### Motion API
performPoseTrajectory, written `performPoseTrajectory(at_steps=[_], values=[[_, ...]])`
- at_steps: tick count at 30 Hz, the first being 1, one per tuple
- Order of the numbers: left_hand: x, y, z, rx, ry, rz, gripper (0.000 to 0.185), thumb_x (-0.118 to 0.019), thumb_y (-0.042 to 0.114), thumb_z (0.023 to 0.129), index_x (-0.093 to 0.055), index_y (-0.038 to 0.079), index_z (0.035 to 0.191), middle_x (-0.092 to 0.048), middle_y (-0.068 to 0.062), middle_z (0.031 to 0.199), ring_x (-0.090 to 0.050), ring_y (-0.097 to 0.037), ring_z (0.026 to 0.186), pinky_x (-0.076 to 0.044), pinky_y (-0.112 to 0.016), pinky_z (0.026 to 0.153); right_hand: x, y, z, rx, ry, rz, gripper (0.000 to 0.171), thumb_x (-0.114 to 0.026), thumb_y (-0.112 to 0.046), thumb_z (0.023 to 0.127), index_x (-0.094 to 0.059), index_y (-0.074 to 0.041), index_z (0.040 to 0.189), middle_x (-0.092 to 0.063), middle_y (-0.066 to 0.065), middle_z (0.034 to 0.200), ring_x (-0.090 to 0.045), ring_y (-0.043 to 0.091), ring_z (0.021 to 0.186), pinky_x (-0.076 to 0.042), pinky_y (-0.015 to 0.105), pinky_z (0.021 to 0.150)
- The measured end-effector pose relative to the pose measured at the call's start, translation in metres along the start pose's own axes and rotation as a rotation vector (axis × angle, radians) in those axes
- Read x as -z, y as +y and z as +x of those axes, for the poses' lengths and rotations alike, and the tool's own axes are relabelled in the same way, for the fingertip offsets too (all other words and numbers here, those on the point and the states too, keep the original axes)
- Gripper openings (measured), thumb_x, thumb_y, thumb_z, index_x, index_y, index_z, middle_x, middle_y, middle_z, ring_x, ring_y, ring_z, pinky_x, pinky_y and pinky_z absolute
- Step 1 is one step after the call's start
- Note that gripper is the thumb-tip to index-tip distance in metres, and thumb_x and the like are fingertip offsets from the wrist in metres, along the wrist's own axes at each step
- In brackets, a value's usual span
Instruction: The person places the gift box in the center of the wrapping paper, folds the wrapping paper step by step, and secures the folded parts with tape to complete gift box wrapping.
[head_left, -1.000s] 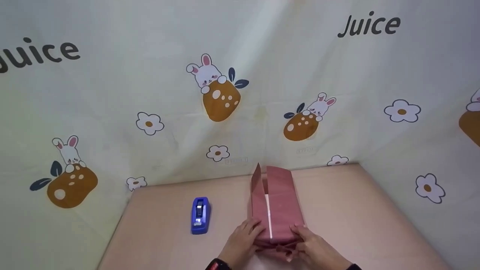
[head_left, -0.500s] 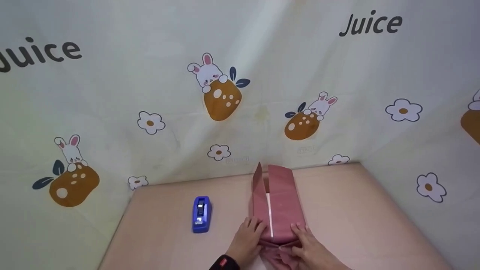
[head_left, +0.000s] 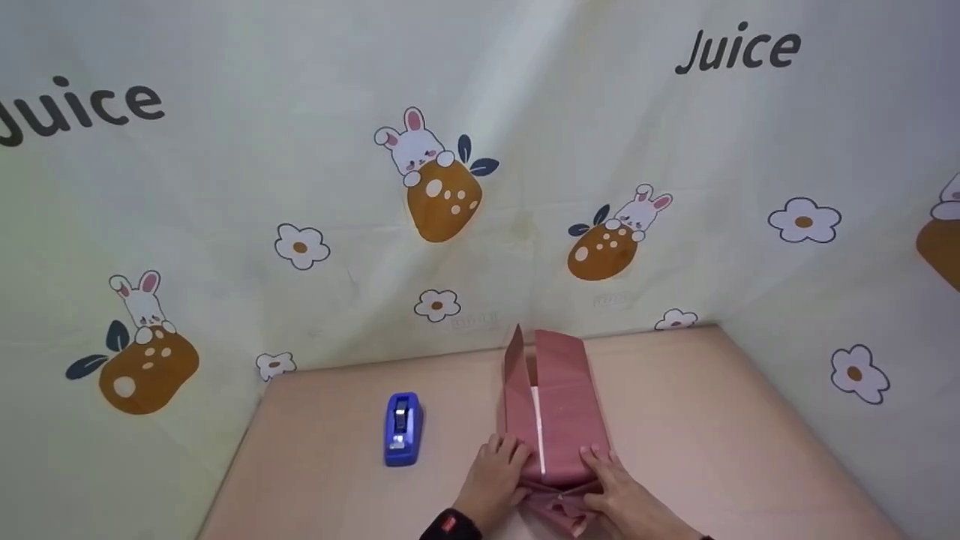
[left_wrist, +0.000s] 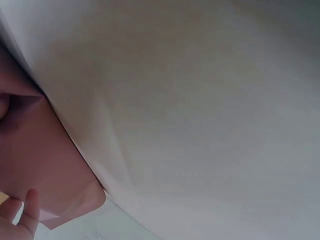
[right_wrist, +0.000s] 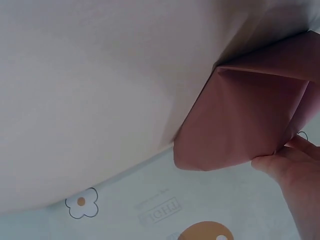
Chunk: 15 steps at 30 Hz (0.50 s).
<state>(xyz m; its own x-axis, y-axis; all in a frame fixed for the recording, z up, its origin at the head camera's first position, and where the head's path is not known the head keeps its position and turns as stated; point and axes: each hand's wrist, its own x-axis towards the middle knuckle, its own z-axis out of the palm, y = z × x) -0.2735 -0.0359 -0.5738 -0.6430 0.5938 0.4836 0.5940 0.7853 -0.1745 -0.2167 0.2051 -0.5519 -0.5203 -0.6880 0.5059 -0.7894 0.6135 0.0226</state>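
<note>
a pale curtain (head_left: 225, 187) printed with rabbits and flowers is hanging round a pinkish table (head_left: 712, 420), and lying in the middle of it, long side running away from the person, is a box wrapped in dusky pink paper (head_left: 559, 420). the left hand (head_left: 491, 480) and right hand (head_left: 619, 491) are gripping its near end, fingers curling over the paper folds there, while a small blue tape dispenser (head_left: 403, 429) is sitting near the box's left.
</note>
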Motion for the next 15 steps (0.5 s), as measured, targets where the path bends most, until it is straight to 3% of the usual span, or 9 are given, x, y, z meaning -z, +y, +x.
performPoseTrajectory(at_steps=[6,8,10,12,15], values=[[-0.006,0.003,-0.003,-0.020,0.058,0.119,0.069,-0.071,0.053,0.060,-0.044,0.018,0.113,-0.042,-0.001,0.103,-0.043,-0.018,0.092,-0.041,-0.028,0.070,-0.002,0.001,0.001,0.002,0.032,0.001,0.009,-0.067,-0.018,0.074,-0.058,-0.021,0.073,-0.049,0.031,0.122,-0.048,0.051,0.109,0.009,0.023,0.111],[-0.005,0.001,-0.005,-0.041,0.059,0.109,0.069,-0.071,0.052,0.062,-0.043,0.017,0.116,-0.042,-0.002,0.104,-0.043,-0.018,0.094,-0.041,-0.028,0.072,-0.002,0.000,0.002,-0.002,0.048,-0.020,0.012,-0.068,-0.015,0.071,-0.058,-0.020,0.073,-0.051,0.029,0.121,-0.050,0.049,0.108,-0.007,0.030,0.114],[-0.003,-0.002,-0.006,-0.063,0.042,0.029,0.066,-0.070,0.046,0.067,-0.043,0.016,0.119,-0.043,-0.003,0.108,-0.043,-0.019,0.098,-0.043,-0.029,0.077,-0.001,-0.001,0.004,-0.026,0.039,-0.029,0.012,-0.069,-0.012,0.070,-0.063,-0.018,0.077,-0.052,0.027,0.120,-0.052,0.046,0.107,-0.026,0.040,0.109],[0.001,-0.006,-0.008,-0.067,0.000,-0.113,0.060,-0.068,0.034,0.071,-0.042,0.015,0.121,-0.045,-0.004,0.113,-0.043,-0.020,0.104,-0.044,-0.031,0.083,0.002,-0.001,0.006,-0.070,0.004,-0.021,0.013,-0.069,-0.010,0.070,-0.065,-0.017,0.081,-0.053,0.026,0.120,-0.054,0.044,0.107,-0.040,0.049,0.095],[0.009,-0.013,-0.011,-0.040,-0.079,-0.302,0.067,-0.065,0.017,0.066,-0.040,0.011,0.128,-0.047,-0.010,0.127,-0.043,-0.021,0.113,-0.043,-0.034,0.094,0.008,-0.001,0.010,-0.158,-0.068,0.040,0.010,-0.065,-0.008,0.076,-0.065,-0.016,0.081,-0.053,0.024,0.121,-0.054,0.042,0.108,-0.043,0.055,0.086]])
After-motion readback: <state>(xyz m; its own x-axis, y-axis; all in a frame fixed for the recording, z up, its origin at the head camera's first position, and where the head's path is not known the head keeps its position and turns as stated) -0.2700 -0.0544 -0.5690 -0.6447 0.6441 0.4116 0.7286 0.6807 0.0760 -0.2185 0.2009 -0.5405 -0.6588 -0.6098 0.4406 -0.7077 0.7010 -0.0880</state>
